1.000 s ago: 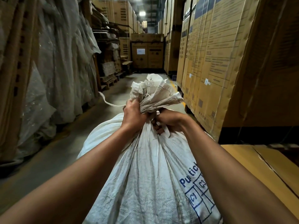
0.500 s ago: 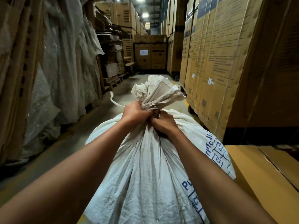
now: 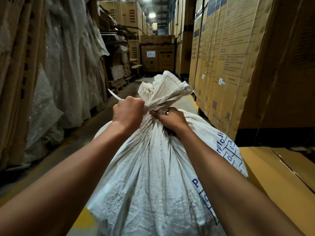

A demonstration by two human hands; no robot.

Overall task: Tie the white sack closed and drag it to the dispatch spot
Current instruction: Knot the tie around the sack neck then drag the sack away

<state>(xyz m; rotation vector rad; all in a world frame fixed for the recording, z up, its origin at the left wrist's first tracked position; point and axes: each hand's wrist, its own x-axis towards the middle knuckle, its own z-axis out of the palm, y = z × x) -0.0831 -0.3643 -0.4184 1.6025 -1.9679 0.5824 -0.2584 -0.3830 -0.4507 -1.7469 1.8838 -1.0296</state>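
A full white woven sack with blue print stands in front of me, its mouth bunched into a narrow neck. My left hand is fisted just left of the neck and grips a white tie strip whose end sticks out to the upper left. My right hand grips the neck from the right side, fingers curled at the cinch. The tie's wrap around the neck is hidden by my fingers.
I stand in a narrow warehouse aisle. Tall stacked cartons line the right, plastic-wrapped goods and pallets the left. A flat yellow carton lies low on the right. More cartons close the aisle's far end.
My left hand has pulled away to the left with the tie strip, drawing the neck tighter and narrower. My right hand stays at the cinch. The sack's body has shifted slightly.
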